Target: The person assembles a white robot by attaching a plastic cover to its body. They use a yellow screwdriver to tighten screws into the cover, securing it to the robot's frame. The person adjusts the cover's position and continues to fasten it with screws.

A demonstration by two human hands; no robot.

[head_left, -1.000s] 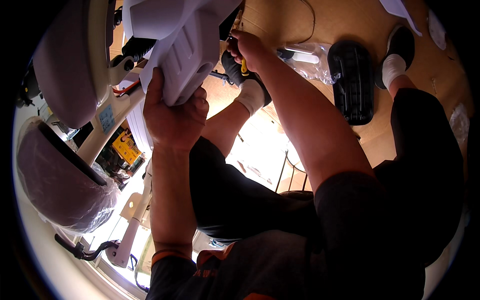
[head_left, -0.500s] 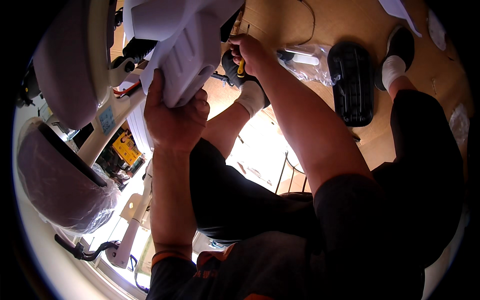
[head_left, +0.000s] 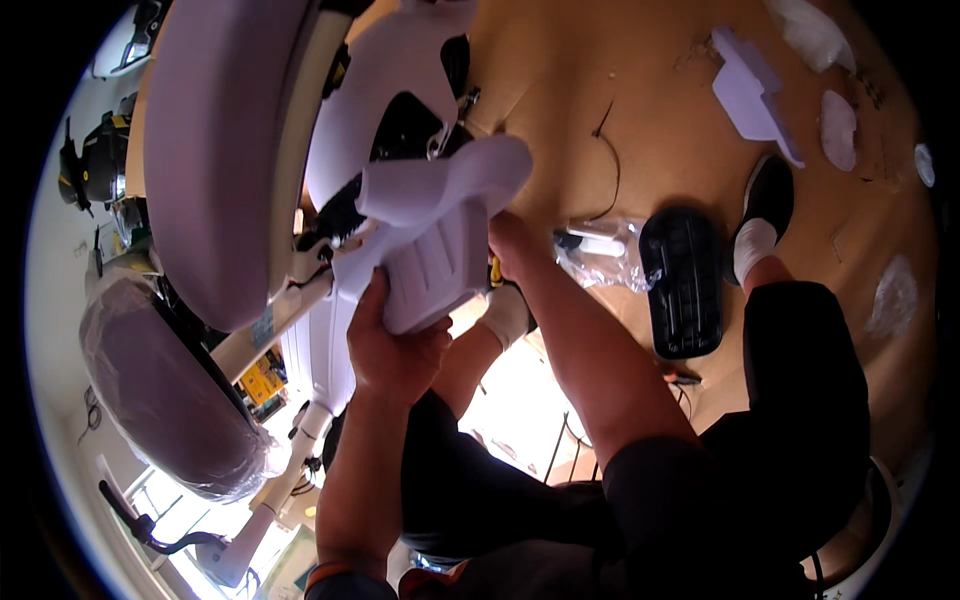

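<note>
Head view: your left grip [head_left: 395,360] is clamped on the pale cover [head_left: 435,265] at its lower end, presumably to steady it. Farther on and rightward, your right grip [head_left: 512,245] wraps a yellow-handled tool [head_left: 495,272], tip hidden. Left of both, a yellow package [head_left: 262,380] shows no readable print.

Smooth matt plastic cover [head_left: 432,262], glossy bag [head_left: 628,264]
</note>
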